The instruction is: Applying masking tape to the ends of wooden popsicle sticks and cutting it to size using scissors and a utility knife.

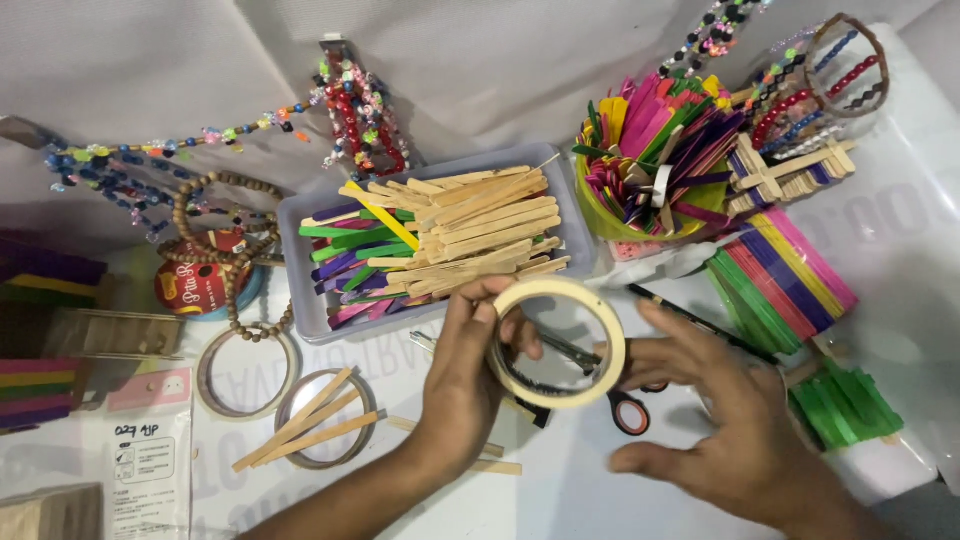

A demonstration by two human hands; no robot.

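The right hand (735, 425), nearest the lens, hovers with fingers spread apart, gripping nothing, its fingertips close beside a roll of masking tape (558, 343). The left hand (468, 375) is clamped on that roll, thumb and fingers pinching its near-left rim and holding it on edge above the white table (600, 500). Behind it stands a grey tray (300, 290) heaped with plain and coloured craft sticks, and to the right a green cup (600, 215) bristling with more coloured sticks. A fan of flat coloured sticks (790, 270) lies to the right. Beneath the roll rest scissors (625, 405) with black-and-red handles, partly hidden. Two empty tape rings (290, 385) with loose sticks laid across one sit to the left, near a string of wooden beads (235, 255). The roll is held only by a light pinch; a slip would likely drop it onto the scissors, and a sweep of the spread hand could scatter the stacked sticks.
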